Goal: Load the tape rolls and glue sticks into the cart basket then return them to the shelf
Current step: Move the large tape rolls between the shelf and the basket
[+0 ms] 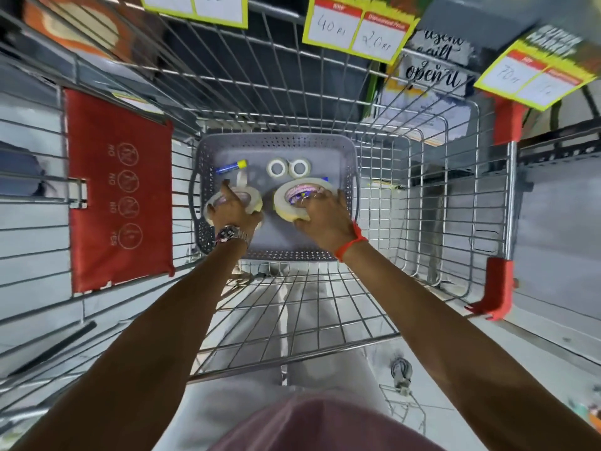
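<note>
A grey perforated basket (276, 146) sits inside the wire shopping cart (422, 196). My left hand (234, 211) grips a large cream tape roll (255, 198) at the basket's left. A second large tape roll (286, 203) with a printed core label is held in my right hand (325, 219). Two small white tape rolls (287, 167) lie side by side toward the far wall. A blue glue stick with a yellow cap (231, 166) lies at the far left, a narrow pale roll (241, 179) standing just below it. Something blue peeks out behind the right roll.
A red child-seat flap (120, 193) with printed icons hangs on the cart's left side. Yellow price tags (357, 30) hang from shelf edges above the cart. Red plastic corner guards (497, 288) mark the cart's right side. A caster wheel (401, 372) shows below.
</note>
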`<state>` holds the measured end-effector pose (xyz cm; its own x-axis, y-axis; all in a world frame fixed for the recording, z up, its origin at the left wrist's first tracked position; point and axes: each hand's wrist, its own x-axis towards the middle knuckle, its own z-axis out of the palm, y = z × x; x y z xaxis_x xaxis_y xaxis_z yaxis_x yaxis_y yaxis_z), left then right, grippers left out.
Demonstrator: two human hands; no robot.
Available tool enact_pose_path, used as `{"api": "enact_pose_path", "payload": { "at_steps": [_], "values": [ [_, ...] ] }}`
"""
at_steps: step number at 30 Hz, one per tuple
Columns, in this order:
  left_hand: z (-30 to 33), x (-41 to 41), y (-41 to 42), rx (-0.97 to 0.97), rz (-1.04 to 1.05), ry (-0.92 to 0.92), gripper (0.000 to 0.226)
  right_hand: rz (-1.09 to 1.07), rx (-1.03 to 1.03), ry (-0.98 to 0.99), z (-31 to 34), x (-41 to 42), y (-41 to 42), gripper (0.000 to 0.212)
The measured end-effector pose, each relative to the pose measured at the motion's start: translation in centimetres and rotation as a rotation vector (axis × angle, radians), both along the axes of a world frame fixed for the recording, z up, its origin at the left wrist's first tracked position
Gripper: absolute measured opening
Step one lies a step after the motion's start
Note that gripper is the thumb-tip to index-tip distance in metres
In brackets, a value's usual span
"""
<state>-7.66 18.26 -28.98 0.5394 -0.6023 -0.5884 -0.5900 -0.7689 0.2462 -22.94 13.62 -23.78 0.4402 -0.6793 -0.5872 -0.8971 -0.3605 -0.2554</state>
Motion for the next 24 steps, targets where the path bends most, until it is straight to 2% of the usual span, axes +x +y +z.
{"api": "enact_pose_path", "payload": {
  "at_steps": [3,8,12,16,20,24],
  "values": [
    [0.8,0.0,0.5,-0.040,-0.014,-0.032,0.088,-0.011,-0.011,0.003,0.6,0.3,0.2,0.042],
    [2.3,0.3,1.2,-0.064,-0.295,-0.057,0.049,-0.028,-0.046,-0.002,2.9,0.5,0.5,0.042],
    [4.6,-0.3,1.4,-0.155,-0.405,0.003,0.044,-0.034,-0.114,-0.049,5.3,0.2,0.8,0.039],
    [7.4,-0.7,1.7,-0.385,-0.476,0.056,0.062,-0.107,-0.231,-0.207,7.6,-0.9,1.7,0.036],
    [11.6,-2.4,1.4,-0.675,-0.492,0.066,0.044,-0.233,-0.491,-0.507,11.4,-2.8,2.0,0.036],
    [16.4,-5.6,-1.0,-0.984,-0.583,0.063,0.032,-0.341,-0.768,-0.675,15.9,-5.4,-0.3,0.028]
  ]
}}
